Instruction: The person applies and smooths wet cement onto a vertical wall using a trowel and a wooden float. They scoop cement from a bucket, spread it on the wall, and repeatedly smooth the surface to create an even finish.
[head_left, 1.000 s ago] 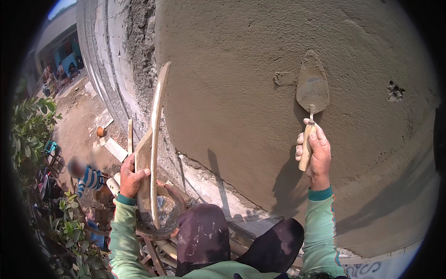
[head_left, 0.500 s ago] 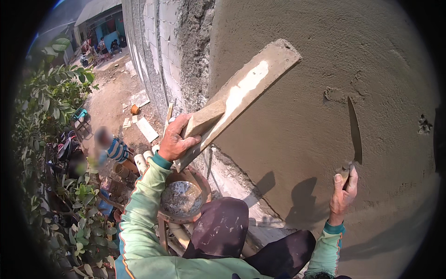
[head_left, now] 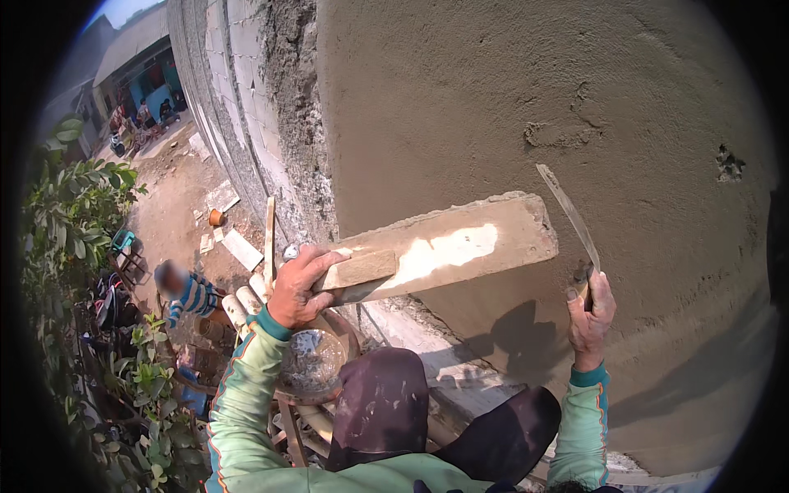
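Note:
My left hand (head_left: pixel 297 287) grips the short block handle of a long, cement-smeared wooden float (head_left: pixel 460 242), held nearly level across the lower left of the plastered wall (head_left: pixel 427 90). My right hand (head_left: pixel 590 320) is closed on the wooden handle of a trowel (head_left: pixel 565 209), whose blade is turned edge-on just right of the float's far end. Above the blade, the wet grey plaster has a rough raised patch (head_left: pixel 559 135). A small hole (head_left: pixel 728 164) shows farther right. Below my left hand is a round tub (head_left: pixel 311 361) with grey residue, beside my knees.
Unplastered blockwork (head_left: pixel 246 90) runs up the left. An upright stick (head_left: pixel 269 238) and pipes (head_left: pixel 236 308) are near the tub. Below left, a person in a striped shirt (head_left: pixel 196 296) is among buckets and debris. Leafy branches (head_left: pixel 74 214) fill the left side; people sit by a distant building (head_left: pixel 140 74).
My left hand has raised the float from upright beside the wall's edge and swung it clockwise to nearly level. The trowel has turned from flat-on to edge-on and now tilts toward the float.

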{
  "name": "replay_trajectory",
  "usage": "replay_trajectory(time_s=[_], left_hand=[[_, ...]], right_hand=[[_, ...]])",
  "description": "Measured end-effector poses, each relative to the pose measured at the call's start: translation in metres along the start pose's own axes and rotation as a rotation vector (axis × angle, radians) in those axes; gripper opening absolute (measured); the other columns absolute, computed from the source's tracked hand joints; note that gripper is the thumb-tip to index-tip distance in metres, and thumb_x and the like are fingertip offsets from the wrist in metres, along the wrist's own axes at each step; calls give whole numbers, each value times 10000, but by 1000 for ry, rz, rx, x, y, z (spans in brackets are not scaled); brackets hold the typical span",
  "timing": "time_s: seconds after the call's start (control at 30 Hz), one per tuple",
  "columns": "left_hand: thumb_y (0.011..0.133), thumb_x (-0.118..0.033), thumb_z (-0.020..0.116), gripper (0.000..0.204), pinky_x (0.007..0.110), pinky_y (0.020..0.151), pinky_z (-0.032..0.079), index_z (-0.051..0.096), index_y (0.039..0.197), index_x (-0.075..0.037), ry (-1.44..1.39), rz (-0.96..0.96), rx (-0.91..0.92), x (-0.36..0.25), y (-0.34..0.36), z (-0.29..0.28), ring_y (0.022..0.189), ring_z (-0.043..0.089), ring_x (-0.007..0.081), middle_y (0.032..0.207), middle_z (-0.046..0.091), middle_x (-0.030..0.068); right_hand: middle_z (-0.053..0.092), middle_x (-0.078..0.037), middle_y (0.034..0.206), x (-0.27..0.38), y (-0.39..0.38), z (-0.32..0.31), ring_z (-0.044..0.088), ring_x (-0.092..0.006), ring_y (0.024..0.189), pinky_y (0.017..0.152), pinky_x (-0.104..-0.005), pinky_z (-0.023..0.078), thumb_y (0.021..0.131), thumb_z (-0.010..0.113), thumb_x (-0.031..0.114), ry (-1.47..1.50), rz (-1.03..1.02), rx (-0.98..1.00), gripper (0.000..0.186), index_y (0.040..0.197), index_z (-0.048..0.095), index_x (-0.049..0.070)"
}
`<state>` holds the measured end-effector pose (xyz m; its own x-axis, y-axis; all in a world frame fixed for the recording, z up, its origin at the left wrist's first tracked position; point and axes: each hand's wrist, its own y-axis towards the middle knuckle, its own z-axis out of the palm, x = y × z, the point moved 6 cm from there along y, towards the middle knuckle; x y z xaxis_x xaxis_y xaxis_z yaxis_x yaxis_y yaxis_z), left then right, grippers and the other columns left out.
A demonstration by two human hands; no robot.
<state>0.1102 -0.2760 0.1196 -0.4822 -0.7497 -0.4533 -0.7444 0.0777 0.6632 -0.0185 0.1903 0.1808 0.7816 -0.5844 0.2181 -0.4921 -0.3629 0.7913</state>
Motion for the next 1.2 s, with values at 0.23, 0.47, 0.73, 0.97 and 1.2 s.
replay_trajectory(time_s=[0.23, 0.47, 0.73, 0.97, 1.2], left_hand=[[712, -67, 778, 605, 405, 769, 529, 738, 1294, -225, 514, 217, -97, -15, 19, -25, 900, 644, 264, 1044, 622, 41], [773, -182, 778, 568, 421, 834, 498, 713, 1331, -269, 827, 313, 5, -57, 38, -11, 973, 635, 237, 1089, 611, 24], [909, -272, 645, 430, 423, 851, 489, 647, 1337, -222, 939, 495, 193, -121, 53, 53, 1046, 612, 212, 1155, 596, 16], [906, -276, 623, 245, 394, 865, 410, 774, 1009, -114, 955, 683, 427, -126, 28, 124, 1002, 584, 231, 1008, 645, 18], [912, -236, 617, 193, 391, 836, 416, 742, 1000, -119, 884, 716, 572, -132, 13, 188, 1000, 593, 227, 971, 646, 34]], right_hand=[[652, -144, 1048, 2, 9, -67, 661, -337, 880, 795, -412, 549, 897, 747, 45, -240, -37, 254, 451, 1337, 646, 40], [688, -121, 1081, 35, 12, -29, 687, -337, 943, 792, -443, 557, 847, 797, 81, -446, -144, 396, 482, 1314, 680, 86], [689, -100, 1040, 90, 20, 36, 691, -308, 908, 775, -430, 563, 835, 825, 114, -232, -145, 320, 513, 1327, 680, 99], [691, -94, 1008, 131, 57, 70, 695, -307, 898, 773, -432, 570, 843, 823, 131, -80, -147, 193, 448, 1276, 713, 100], [692, -105, 993, 99, 89, 11, 692, -308, 894, 774, -415, 559, 862, 811, 151, -81, -45, 121, 444, 1288, 700, 95]])
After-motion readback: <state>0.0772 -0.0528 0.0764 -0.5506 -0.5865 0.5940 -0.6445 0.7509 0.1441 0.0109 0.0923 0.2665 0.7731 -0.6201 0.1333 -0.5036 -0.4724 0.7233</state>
